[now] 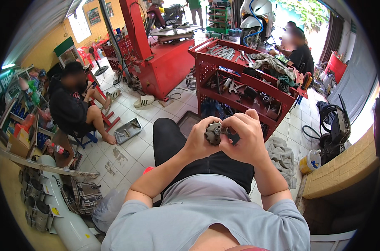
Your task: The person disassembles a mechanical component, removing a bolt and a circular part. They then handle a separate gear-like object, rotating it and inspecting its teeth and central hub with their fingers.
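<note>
I hold a small toothed metal gear up in front of me, above my lap. My left hand grips its left side with the fingers curled over the teeth. My right hand closes on its right side, where a short dark shaft sticks out. Both hands touch the part and hide much of it. My legs in black trousers lie below the hands.
A red tool trolley with wrenches and rags stands just ahead. A red lift is behind it. A seated person is at the left, another person at the back right. A metal tray lies on the tiled floor. A yellow tub stands at the right.
</note>
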A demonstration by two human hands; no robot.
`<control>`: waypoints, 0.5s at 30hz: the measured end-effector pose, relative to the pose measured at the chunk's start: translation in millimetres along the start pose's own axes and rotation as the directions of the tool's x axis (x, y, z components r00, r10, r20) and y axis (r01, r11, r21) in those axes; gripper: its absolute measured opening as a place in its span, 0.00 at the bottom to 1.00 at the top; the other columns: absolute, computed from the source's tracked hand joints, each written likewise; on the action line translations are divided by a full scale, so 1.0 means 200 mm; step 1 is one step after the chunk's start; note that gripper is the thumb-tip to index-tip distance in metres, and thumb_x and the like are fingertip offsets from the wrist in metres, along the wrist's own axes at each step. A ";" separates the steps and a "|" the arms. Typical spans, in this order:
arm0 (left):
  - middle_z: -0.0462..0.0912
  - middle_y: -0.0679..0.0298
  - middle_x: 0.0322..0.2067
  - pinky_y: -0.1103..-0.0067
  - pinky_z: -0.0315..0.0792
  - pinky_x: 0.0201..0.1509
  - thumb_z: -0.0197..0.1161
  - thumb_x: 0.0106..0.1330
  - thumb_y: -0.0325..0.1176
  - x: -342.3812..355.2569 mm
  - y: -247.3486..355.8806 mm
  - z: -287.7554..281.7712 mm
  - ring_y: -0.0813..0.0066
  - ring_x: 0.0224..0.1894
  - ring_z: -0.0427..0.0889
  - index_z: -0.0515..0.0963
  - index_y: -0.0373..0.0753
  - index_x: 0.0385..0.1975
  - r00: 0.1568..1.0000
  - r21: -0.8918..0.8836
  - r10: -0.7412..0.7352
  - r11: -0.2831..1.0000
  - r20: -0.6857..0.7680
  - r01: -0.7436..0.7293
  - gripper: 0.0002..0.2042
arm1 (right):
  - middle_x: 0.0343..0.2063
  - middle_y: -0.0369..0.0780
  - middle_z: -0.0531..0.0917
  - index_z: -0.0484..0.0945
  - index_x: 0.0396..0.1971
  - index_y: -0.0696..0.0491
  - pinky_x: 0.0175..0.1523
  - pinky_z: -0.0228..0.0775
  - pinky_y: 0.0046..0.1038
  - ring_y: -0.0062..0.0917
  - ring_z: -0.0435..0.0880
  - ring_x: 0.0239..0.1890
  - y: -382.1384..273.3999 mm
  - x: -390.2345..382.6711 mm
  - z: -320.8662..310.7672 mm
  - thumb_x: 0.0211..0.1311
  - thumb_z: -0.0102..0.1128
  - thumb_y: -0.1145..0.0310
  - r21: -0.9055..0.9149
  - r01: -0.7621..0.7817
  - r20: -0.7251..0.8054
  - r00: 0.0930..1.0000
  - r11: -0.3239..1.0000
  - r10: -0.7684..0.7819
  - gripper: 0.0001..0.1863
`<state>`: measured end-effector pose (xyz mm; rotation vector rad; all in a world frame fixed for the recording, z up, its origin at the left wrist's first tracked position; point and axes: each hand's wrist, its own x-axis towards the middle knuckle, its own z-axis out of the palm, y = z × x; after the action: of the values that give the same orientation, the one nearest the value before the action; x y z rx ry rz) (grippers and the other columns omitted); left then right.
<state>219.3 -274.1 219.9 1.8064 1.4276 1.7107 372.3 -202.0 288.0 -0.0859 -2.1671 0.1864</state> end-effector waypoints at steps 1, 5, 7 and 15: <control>0.81 0.60 0.31 0.77 0.75 0.38 0.78 0.46 0.34 0.00 0.00 0.00 0.75 0.31 0.79 0.74 0.35 0.41 1.000 0.001 -0.002 1.000 -0.001 0.002 0.24 | 0.18 0.33 0.75 0.76 0.25 0.51 0.38 0.57 0.29 0.25 0.73 0.20 0.00 0.00 0.00 0.31 0.62 0.75 0.002 0.005 0.002 1.000 1.000 -0.005 0.13; 0.81 0.60 0.31 0.76 0.75 0.38 0.79 0.46 0.34 0.00 0.00 0.00 0.75 0.31 0.79 0.74 0.35 0.41 1.000 0.006 -0.012 1.000 0.007 0.012 0.24 | 0.18 0.33 0.73 0.75 0.25 0.50 0.37 0.57 0.31 0.28 0.73 0.22 0.00 0.00 0.00 0.35 0.63 0.71 -0.013 0.001 0.014 1.000 1.000 -0.001 0.11; 0.81 0.60 0.31 0.76 0.75 0.39 0.79 0.45 0.34 0.00 0.00 -0.01 0.75 0.31 0.80 0.74 0.35 0.41 1.000 0.011 -0.013 1.000 0.012 0.013 0.25 | 0.18 0.33 0.72 0.75 0.25 0.50 0.37 0.58 0.31 0.28 0.73 0.22 0.00 0.00 0.00 0.35 0.63 0.71 -0.003 0.000 0.013 1.000 1.000 0.000 0.11; 0.82 0.59 0.32 0.76 0.76 0.39 0.78 0.46 0.33 0.00 -0.01 -0.01 0.74 0.32 0.81 0.74 0.35 0.41 1.000 0.027 0.013 1.000 0.016 -0.014 0.24 | 0.17 0.34 0.72 0.76 0.26 0.50 0.38 0.57 0.31 0.29 0.72 0.22 0.01 0.00 0.00 0.35 0.64 0.70 0.024 -0.013 0.051 0.999 1.000 0.012 0.12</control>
<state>217.1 -273.2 218.0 1.8436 1.4423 1.6882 373.0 -199.7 287.1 -0.0815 -2.2152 0.2240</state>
